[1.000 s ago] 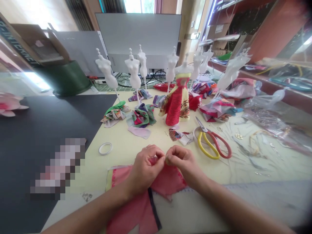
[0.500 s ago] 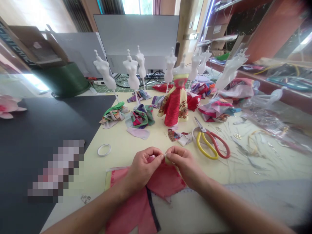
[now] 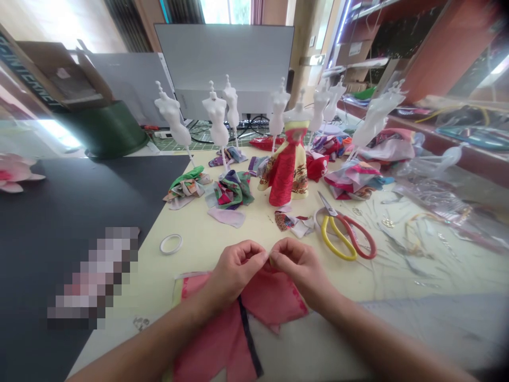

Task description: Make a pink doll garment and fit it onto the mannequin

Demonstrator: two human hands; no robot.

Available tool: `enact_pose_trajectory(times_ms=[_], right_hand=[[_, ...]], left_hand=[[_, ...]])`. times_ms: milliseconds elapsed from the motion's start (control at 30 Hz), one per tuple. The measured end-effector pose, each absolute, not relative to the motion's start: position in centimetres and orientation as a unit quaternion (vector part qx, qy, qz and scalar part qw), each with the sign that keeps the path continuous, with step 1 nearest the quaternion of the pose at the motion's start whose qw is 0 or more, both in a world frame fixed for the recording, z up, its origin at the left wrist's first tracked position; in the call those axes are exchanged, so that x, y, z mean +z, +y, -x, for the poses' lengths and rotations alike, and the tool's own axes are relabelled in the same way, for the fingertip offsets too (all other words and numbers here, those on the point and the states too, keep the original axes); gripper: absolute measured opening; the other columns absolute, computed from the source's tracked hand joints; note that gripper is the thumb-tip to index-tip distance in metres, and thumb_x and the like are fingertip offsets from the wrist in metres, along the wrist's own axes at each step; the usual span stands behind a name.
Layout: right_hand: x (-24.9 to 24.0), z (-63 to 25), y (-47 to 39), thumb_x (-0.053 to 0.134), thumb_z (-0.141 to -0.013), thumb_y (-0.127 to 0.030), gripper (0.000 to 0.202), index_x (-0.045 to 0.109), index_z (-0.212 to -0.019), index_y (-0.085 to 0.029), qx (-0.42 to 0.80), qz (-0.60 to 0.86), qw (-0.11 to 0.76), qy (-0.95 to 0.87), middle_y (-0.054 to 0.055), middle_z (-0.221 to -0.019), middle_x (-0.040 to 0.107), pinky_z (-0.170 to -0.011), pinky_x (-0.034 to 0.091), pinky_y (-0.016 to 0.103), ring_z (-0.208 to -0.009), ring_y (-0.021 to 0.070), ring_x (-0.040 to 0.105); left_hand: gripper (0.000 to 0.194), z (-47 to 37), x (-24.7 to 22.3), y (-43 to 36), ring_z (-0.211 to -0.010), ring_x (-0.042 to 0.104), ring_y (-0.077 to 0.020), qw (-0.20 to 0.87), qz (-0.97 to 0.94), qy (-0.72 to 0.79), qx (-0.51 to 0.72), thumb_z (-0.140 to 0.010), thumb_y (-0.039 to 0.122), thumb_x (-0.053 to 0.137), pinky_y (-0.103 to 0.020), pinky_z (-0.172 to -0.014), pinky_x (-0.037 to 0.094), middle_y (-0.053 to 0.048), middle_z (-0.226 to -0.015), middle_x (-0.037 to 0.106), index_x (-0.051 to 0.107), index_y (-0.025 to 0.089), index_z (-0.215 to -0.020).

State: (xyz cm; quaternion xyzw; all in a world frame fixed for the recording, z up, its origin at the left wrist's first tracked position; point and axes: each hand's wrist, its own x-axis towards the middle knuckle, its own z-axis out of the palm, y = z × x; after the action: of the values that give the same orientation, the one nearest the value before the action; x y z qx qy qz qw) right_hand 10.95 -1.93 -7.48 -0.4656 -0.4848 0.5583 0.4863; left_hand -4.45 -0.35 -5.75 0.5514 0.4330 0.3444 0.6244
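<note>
- A soft pink cloth piece [image 3: 272,297] with a black strip [image 3: 249,339] along one edge lies at the lower centre of the frame, its upper edge raised between both hands.
- The left hand [image 3: 240,268] has thumb and forefinger pinched together on that raised edge; the right hand [image 3: 296,262] pinches it just beside, the two sets of fingertips almost touching. Whatever is between them is too small to tell.
- Under the cloth spreads a cream tabletop [image 3: 194,228]; left of the hands lies a thin white ring [image 3: 170,252].
- Right of centre, metal scissors with one yellow and one red looped handle [image 3: 333,213] rest partly over a pale round roll [image 3: 318,218].
- Above the hands, a small dress form wears a red and cream patterned dress [image 3: 283,175], among bare white dress forms [image 3: 218,119] and crumpled multicoloured fabric scraps [image 3: 234,190].
- At upper left, an open brown cardboard box [image 3: 59,66] sits over a dark green round tub [image 3: 115,130]; the contents of both are hidden.
- At right, crinkled clear plastic packaging [image 3: 445,199] shows pale, indistinct shapes.
- "INTERNET" reads along a slanted panel [image 3: 29,71] at upper left; a white label [image 3: 355,49] at upper right is illegible.
</note>
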Motion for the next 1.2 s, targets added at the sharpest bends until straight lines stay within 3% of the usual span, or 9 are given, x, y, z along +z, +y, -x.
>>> enact_pose_trajectory(times_ms=[533, 1000, 1200], right_hand=[[-7.19, -10.97, -2.20, 0.056, -0.079, -0.022, 0.011, 0.057, -0.069, -0.018, 0.473, 0.490, 0.455, -0.574, -0.001, -0.065, 0.061, -0.064, 0.047, 0.027, -0.063, 0.0129, 0.058], [-7.16, -11.03, -2.51, 0.052, -0.078, -0.014, 0.012, 0.053, -0.068, -0.020, 0.282, 0.477, 0.467, -0.690, 0.000, -0.066, 0.056, -0.061, 0.042, 0.026, -0.064, 0.0137, 0.053], [-6.62, -11.36, -2.57, 0.055, -0.080, -0.019, 0.009, 0.056, -0.071, -0.019, 0.321, 0.453, 0.467, -0.688, 0.001, -0.068, 0.057, -0.063, 0.042, 0.027, -0.066, 0.0139, 0.054]], left_hand=[[0.013, 4.73, -5.82, -0.16, -0.066, 0.051, -0.0108, 0.639, -0.554, 0.422, 0.328, -0.078, 0.023, 0.055, -0.023, -0.064, 0.040, 0.000, -0.067, 0.058, 0.057, 0.014, -0.070], [0.017, 4.65, -5.68, -0.04, -0.067, 0.053, -0.0120, 0.604, -0.594, 0.435, 0.305, -0.080, 0.028, 0.056, -0.023, -0.063, 0.041, -0.001, -0.070, 0.061, 0.061, 0.014, -0.073], [0.018, 4.82, -5.64, -0.08, -0.067, 0.055, -0.0124, 0.557, -0.624, 0.446, 0.320, -0.077, 0.032, 0.063, -0.022, -0.062, 0.043, 0.000, -0.071, 0.060, 0.057, 0.015, -0.076]])
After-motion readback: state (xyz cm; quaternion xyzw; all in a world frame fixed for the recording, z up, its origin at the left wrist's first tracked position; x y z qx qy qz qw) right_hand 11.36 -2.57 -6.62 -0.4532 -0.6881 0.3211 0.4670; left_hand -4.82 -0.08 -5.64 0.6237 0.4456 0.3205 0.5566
